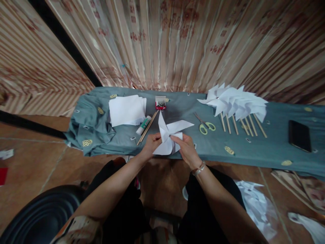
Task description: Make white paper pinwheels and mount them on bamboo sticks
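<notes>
Over the front edge of the cloth-covered bench, a white paper pinwheel point(166, 144) with a small pin at its centre is held between both hands. My left hand point(151, 145) is closed on its left side. My right hand point(187, 149) grips the right side, with a finger close to the pin. Beyond the pinwheel stands an open red box of pins point(160, 103). A glue stick point(143, 125) and thin wooden sticks point(148, 127) lie left of the hands. To the right rest scissors point(206, 126) with yellow-green handles.
A stack of white paper point(128, 110) lies at the left of the bench point(215, 149). Several finished pinwheels point(237, 100) on sticks overlap at the right, and a black phone point(299, 136) lies farther right. A plastic bag of paper scraps point(256, 203) and a black basin point(40, 217) are on the floor.
</notes>
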A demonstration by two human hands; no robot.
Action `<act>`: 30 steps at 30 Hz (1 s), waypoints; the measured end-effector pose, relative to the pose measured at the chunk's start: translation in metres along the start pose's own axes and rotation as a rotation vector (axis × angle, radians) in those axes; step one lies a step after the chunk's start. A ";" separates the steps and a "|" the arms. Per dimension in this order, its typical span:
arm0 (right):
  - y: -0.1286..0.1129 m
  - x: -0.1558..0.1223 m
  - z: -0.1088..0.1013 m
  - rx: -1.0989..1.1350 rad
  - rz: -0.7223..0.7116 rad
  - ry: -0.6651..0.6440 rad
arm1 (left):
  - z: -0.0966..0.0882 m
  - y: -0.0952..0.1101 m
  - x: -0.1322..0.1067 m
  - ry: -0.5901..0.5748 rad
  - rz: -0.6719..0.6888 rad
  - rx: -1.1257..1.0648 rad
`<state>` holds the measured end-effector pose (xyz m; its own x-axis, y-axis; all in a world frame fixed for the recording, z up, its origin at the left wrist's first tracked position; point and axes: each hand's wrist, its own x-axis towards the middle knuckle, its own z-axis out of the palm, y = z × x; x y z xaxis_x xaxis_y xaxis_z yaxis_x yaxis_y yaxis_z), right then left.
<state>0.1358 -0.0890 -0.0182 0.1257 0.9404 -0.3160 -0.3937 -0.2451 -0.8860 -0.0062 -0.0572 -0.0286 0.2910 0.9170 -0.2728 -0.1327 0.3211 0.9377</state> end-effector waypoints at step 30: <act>-0.003 0.013 -0.006 -0.019 0.003 0.061 | 0.013 0.012 0.008 0.072 -0.027 0.068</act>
<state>0.1440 -0.0774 -0.0222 0.1794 0.9237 -0.3385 -0.3768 -0.2533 -0.8910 0.0074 -0.0492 -0.0169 0.2245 0.9236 -0.3107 -0.0605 0.3315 0.9415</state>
